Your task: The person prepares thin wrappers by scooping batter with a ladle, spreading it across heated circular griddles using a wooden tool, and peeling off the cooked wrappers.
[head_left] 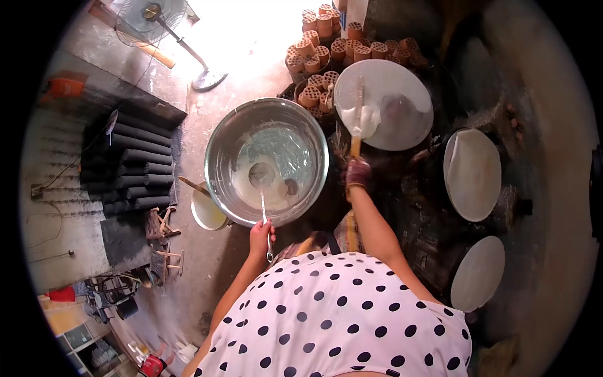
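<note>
Left hand (260,237) fingers wrapped round the ladle (264,206) handle, ladle bowl down in the white batter (242,182) inside the big metal basin (221,154); gloved right hand (358,173) closed on the wooden-handled spatula (356,147), its blade over the round griddle (411,122) by a white batter patch (370,124). Perforated clay cylinders (323,26) stacked behind, small bucket (200,212) just beside basin, black cylinders (147,157) piled farther left.
</note>
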